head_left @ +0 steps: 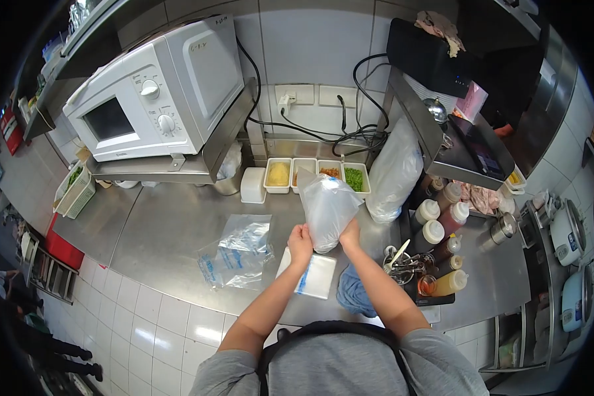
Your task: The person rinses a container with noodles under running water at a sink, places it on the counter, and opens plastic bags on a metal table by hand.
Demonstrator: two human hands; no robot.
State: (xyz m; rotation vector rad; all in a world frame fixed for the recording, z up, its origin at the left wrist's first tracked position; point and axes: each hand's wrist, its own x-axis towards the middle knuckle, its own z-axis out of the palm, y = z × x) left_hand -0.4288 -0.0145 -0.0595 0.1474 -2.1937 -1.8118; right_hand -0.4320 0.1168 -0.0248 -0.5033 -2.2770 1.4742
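Observation:
A translucent plastic bag (329,214) is held up between both hands above the steel counter. My left hand (301,241) has its fingers closed at the bag's lower left edge. On the bag's right side is my right hand (350,232), its fingers mostly hidden behind the plastic. Below the bag lies a white stack of folded plastic (318,276). Flat clear bags with blue print (239,254) rest to the left. A bunched blue cloth (356,292) sits near the front edge, beside my right forearm.
Small white food tubs, one with chopped greens (354,178), line the back. Squeeze bottles (433,232) and a utensil holder (404,264) stand at right. A large filled plastic bag (397,173) leans behind them. A microwave (158,89) sits on the upper left shelf.

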